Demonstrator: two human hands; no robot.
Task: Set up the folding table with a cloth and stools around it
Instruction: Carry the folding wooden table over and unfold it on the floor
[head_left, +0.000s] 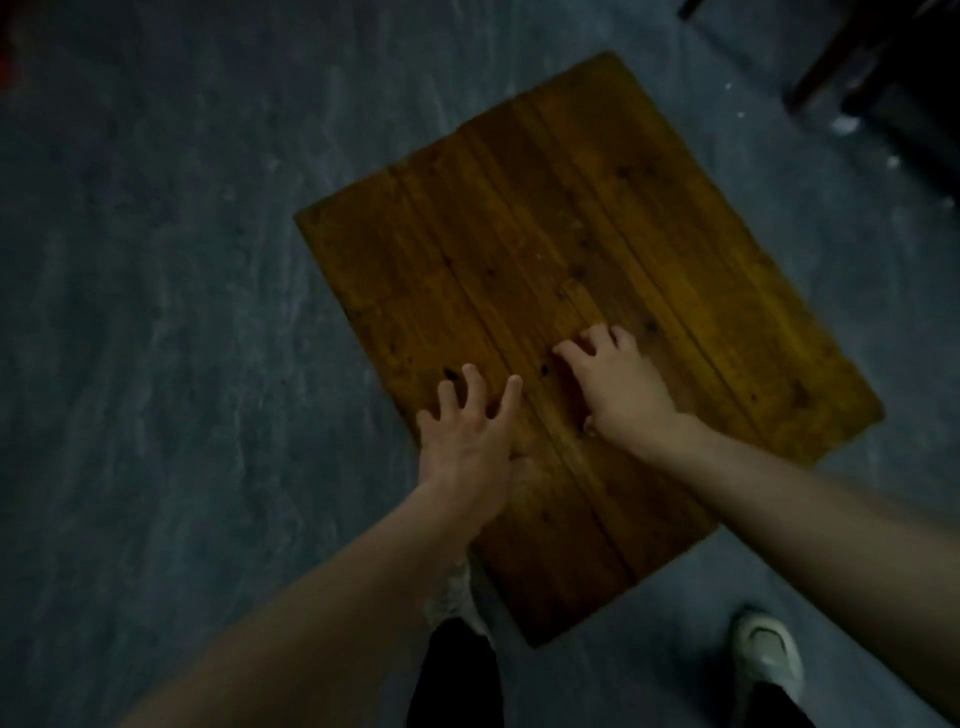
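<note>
Dim, blurry view from above. Wooden plank desk (597, 234) standing top-up on grey concrete floor (156, 312), legs hidden underneath. Bare top: no cloth in view, no stools for sure, only dark furniture (883, 78) beyond the far right edge, too dark to name.

Step, as a guess: desk unfolded and being pressed or tested for steadiness, early in the task. Next move probably calls for letting go, fetching the cloth and spreading it square to the four edges, then stools round it.

Left hand (467, 447) at the near left edge: grip wide, fingers (511, 395) splayed and straight over the planks, holding nothing. Contact with the wood likely, not certain.

Right hand (618, 389) further in from that edge, near the middle planks: grip half curled, claw-like, fingertips (563, 351) down on the wood, holding nothing.

White shoe (769, 654) on the floor beside the near corner.
</note>
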